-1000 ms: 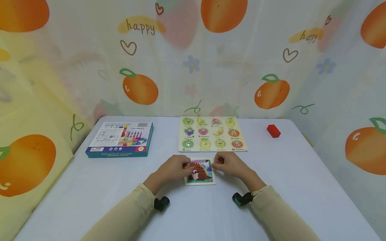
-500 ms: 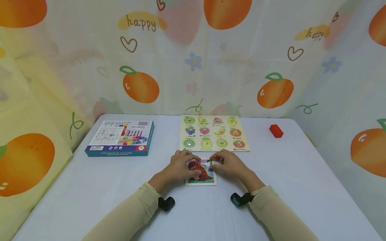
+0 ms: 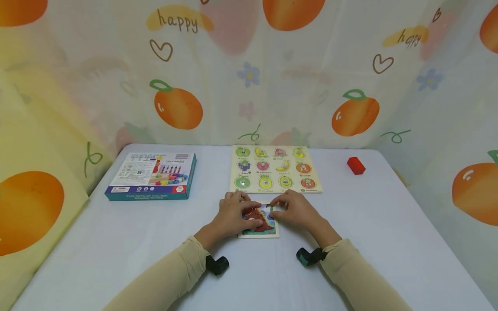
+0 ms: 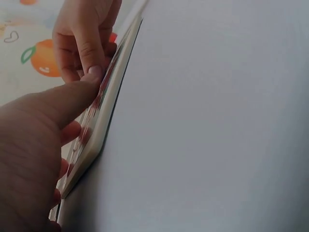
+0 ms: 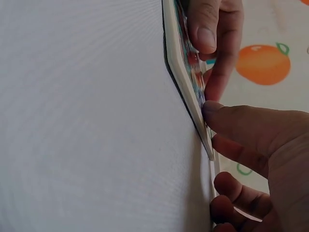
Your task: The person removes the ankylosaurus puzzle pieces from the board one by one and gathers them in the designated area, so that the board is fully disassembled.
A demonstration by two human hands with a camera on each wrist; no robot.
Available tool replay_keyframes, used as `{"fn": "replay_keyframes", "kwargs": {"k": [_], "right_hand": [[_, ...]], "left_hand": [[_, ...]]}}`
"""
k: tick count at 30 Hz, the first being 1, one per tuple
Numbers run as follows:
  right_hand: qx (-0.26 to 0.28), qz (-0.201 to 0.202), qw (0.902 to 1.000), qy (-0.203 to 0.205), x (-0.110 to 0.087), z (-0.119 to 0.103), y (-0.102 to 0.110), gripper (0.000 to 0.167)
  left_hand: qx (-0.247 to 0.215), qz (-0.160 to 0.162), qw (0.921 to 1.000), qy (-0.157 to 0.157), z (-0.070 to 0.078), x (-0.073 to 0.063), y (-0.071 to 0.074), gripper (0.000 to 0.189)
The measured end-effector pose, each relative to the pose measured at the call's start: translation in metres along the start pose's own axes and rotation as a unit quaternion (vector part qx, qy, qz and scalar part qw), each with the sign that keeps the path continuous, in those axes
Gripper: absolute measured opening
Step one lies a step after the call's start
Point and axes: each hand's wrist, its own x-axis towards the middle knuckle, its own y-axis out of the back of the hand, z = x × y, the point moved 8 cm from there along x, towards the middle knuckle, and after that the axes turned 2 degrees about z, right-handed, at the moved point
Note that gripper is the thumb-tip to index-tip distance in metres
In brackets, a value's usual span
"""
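A small square dinosaur picture puzzle (image 3: 258, 232) with a pale rim lies flat on the white table, between both hands. My left hand (image 3: 234, 214) spreads over its left side, thumb stretched across the picture and fingers along the upper left edge. On the other side, my right hand (image 3: 298, 211) touches the upper right part with thumb and index finger, which stand apart. From the right wrist, the right thumb (image 5: 236, 118) rests on the picture close to the puzzle's pale edge (image 5: 181, 72). The left thumb (image 4: 72, 96) reaches over the picture in the left wrist view.
Just behind the puzzle lies a wooden fruit board (image 3: 254, 172). A flat blue-green box (image 3: 151, 177) with printed beads lies at the back left. A red block (image 3: 355, 166) sits at the back right. A curtain printed with oranges (image 3: 179, 108) hangs behind the table.
My left hand has opened out from curled fingers and spread over the puzzle. My right fingers have loosened and shifted slightly at the upper right edge. The puzzle has stayed put.
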Motion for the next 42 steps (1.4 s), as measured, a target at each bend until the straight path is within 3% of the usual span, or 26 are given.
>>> {"fn": "replay_keyframes", "kwargs": {"k": [11, 19, 42], "right_hand": [[0.001, -0.001, 0.9999, -0.012, 0.0029, -0.0003, 0.002, 0.022], [0.022, -0.002, 0.9997, 0.008, 0.0046, -0.0022, 0.0021, 0.024], [0.092, -0.013, 0.9956, -0.003, 0.0058, -0.0044, -0.0005, 0.03]], "left_hand": [[0.017, 0.027, 0.9991, 0.028, 0.0012, 0.0014, 0.0015, 0.054], [0.008, 0.049, 0.9976, 0.047, 0.0045, 0.003, 0.004, 0.049], [0.014, 0.045, 0.9967, 0.067, 0.0046, 0.0027, 0.0021, 0.044]]}}
